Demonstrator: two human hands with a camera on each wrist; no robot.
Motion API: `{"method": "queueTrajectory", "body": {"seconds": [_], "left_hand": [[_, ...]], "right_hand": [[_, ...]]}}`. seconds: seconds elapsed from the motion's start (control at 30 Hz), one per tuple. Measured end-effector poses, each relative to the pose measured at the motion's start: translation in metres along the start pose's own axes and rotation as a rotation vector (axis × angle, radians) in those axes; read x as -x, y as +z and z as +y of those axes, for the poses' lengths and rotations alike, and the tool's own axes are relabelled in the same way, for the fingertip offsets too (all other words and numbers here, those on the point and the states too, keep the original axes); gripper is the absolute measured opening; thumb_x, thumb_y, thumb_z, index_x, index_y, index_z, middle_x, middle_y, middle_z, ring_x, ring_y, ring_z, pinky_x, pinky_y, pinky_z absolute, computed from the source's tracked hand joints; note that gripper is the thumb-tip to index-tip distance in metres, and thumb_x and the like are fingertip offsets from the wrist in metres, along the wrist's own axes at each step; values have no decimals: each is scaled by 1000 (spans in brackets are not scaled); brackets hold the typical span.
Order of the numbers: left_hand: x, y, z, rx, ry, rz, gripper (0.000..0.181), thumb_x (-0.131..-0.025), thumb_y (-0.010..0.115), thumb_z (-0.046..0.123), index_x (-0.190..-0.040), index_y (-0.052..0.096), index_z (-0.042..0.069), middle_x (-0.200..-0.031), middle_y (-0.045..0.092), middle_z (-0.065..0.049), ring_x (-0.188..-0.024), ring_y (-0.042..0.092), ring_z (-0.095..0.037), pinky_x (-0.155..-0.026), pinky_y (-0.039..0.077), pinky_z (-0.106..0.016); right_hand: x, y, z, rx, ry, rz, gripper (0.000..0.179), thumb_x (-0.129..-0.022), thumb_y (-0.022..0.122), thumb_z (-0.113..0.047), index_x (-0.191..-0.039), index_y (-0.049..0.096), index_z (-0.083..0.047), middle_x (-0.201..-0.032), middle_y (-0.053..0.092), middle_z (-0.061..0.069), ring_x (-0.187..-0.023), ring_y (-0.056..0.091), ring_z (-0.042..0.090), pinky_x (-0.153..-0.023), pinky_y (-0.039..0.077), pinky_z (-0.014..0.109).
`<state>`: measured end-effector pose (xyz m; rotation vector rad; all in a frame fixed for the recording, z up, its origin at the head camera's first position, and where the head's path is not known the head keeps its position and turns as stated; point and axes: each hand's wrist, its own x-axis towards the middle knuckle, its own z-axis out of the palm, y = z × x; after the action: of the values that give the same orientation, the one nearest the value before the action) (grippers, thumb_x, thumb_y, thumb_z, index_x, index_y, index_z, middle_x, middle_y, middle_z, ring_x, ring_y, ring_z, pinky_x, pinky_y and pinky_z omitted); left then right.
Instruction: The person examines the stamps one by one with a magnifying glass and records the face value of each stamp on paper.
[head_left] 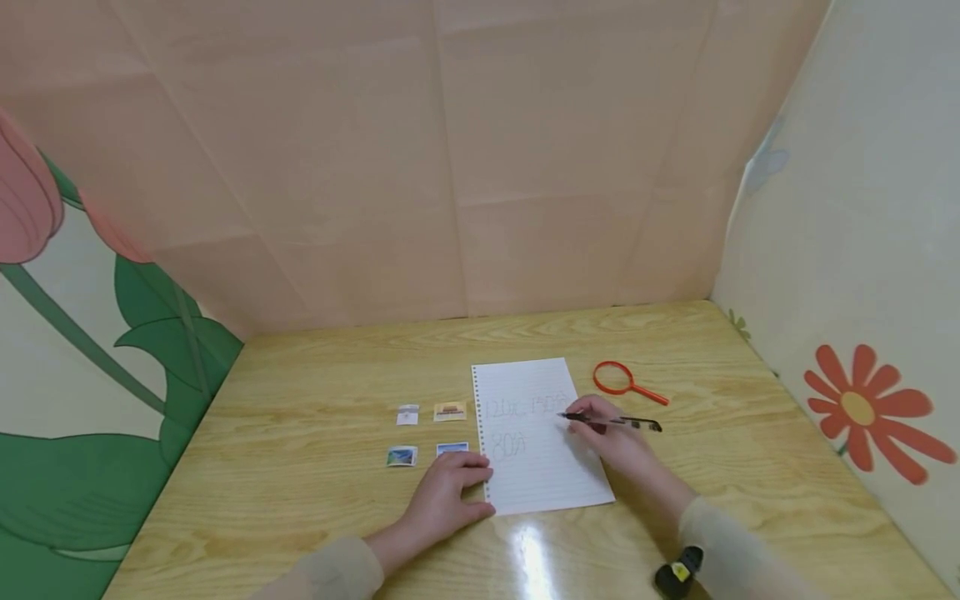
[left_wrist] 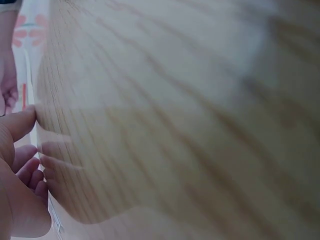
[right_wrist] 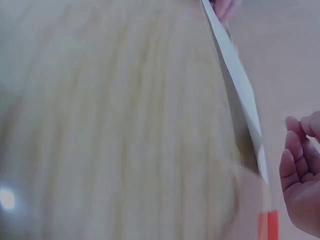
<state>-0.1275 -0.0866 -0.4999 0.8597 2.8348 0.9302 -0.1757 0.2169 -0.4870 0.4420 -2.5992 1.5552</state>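
A lined sheet of paper (head_left: pixel 540 479) with a punched left edge lies on the table, bearing two rows of faint handwriting. My right hand (head_left: pixel 606 437) pinches a black-and-clear pen (head_left: pixel 633 422) over the right half of the sheet; whether the tip touches the paper I cannot tell. On the sheet's lower left edge rests my left hand (head_left: pixel 448 493), its fingers extended over the margin. That hand partly covers one of several small stamp-like pictures (head_left: pixel 402 456) left of the sheet. The right wrist view shows the right hand's curled fingers (right_wrist: pixel 295 165), with the pen out of sight.
A red magnifying glass (head_left: pixel 632 387) lies right of the paper's upper corner. The wooden table (head_left: pixel 315 400) meets a pink backdrop (head_left: pixel 360 208) behind and a flower-printed panel (head_left: pixel 855 275) on the right. A black strapped device (head_left: pixel 678 573) sits at the right wrist.
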Motion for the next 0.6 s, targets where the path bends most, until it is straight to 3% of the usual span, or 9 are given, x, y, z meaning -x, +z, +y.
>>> {"method": "queueTrajectory", "body": {"seconds": [0.3, 0.47, 0.6], "left_hand": [[1, 1, 0, -9, 22, 15, 47, -79, 85, 30, -117, 73, 6, -125, 64, 1, -118, 54, -21, -103, 44, -39], [0, 0, 0, -3, 1, 0, 47, -79, 85, 29, -119, 72, 7, -126, 63, 3, -119, 53, -20, -104, 43, -39], [0, 0, 0, -4, 0, 3, 47, -78, 85, 29, -118, 73, 7, -126, 63, 3, -120, 53, -21, -105, 42, -38]], "right_hand": [[7, -22, 8, 112, -5, 111, 17, -88, 73, -2, -104, 69, -6, -101, 71, 8, -90, 63, 10, -72, 51, 15], [10, -35, 10, 150, -126, 124, 20, -85, 74, 4, -104, 69, 0, -100, 72, 14, -88, 65, 11, -73, 50, 12], [11, -46, 15, 101, -143, 99, 22, -85, 71, 9, -107, 68, 6, -98, 71, 18, -84, 66, 10, -71, 51, 13]]}}
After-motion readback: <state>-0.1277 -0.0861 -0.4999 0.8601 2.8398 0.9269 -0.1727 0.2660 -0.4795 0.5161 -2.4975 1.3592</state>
